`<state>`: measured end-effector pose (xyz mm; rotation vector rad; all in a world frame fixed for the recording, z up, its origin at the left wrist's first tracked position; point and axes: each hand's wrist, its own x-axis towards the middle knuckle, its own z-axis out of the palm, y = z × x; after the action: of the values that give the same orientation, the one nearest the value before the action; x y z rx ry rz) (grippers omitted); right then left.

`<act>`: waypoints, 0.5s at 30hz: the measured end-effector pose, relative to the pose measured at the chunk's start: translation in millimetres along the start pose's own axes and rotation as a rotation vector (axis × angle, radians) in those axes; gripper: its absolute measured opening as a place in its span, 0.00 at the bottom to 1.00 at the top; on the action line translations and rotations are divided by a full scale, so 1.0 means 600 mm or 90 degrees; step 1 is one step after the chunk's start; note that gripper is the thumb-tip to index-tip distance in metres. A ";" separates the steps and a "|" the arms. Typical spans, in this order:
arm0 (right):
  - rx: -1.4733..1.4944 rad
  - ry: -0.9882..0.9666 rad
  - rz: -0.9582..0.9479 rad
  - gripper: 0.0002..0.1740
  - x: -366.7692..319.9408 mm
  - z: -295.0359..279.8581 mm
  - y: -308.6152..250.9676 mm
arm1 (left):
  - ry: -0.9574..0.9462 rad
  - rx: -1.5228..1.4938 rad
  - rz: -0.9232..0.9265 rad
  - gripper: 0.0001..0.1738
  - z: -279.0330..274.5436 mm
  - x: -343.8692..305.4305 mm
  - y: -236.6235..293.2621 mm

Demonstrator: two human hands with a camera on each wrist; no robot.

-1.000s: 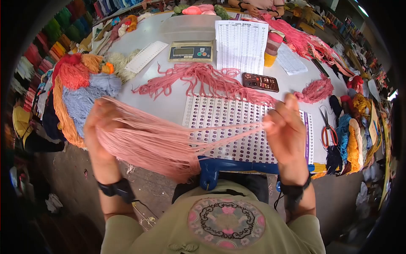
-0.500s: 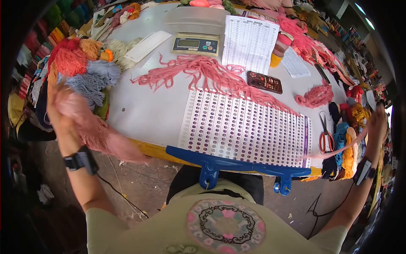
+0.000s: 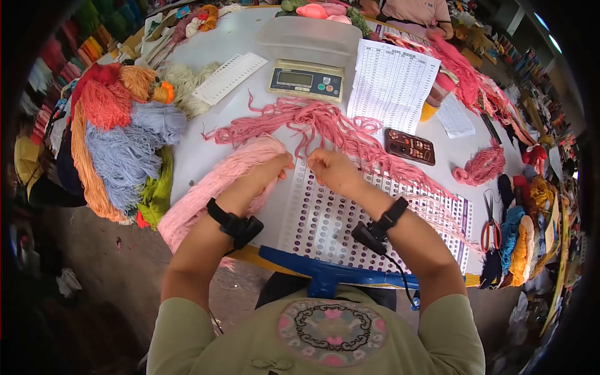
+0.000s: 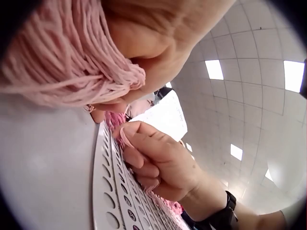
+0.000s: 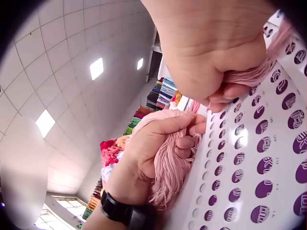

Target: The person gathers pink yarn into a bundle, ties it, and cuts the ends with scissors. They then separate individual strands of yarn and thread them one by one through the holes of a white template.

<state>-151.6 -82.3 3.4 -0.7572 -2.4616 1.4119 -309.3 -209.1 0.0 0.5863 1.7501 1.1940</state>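
My left hand [image 3: 267,174] grips a thick skein of pale pink thread [image 3: 215,184], which drapes back under the forearm to the table's front edge. In the right wrist view the fingers curl round the skein [image 5: 170,175]. Close beside it, my right hand [image 3: 334,172] holds a few pale pink strands, with fingers curled and thumb pressed on them in the left wrist view. Those strands [image 3: 444,219] trail rightward over a white card with rows of holes [image 3: 319,215]. Just beyond both hands lies a loose bundle of darker pink thread [image 3: 350,142].
A digital scale [image 3: 306,80], a printed sheet [image 3: 394,84] and a phone [image 3: 409,146] are farther back. Red-handled scissors [image 3: 490,231] lie right, near coloured yarn. More skeins [image 3: 125,150] heap at left. A blue clamp bar [image 3: 337,269] edges the card. Another person [image 3: 419,12] is across the table.
Both hands swung wide apart, drawing strands out of the skein, then came back together over the table's middle. The skein has moved from the far left onto the table beside the card.
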 end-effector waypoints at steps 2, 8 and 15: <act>0.002 0.034 0.000 0.06 0.007 0.017 0.018 | -0.016 0.089 -0.034 0.16 0.006 -0.002 0.019; 0.020 0.053 -0.038 0.05 0.010 0.018 0.025 | -0.100 0.186 0.070 0.22 0.007 0.028 0.009; 0.006 0.069 0.019 0.10 0.014 0.009 0.012 | -0.153 0.179 -0.204 0.21 0.009 0.026 0.044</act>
<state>-158.7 -79.1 -6.0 -0.8484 -2.3689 1.3543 -314.7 -183.8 16.8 0.5603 1.7353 0.6348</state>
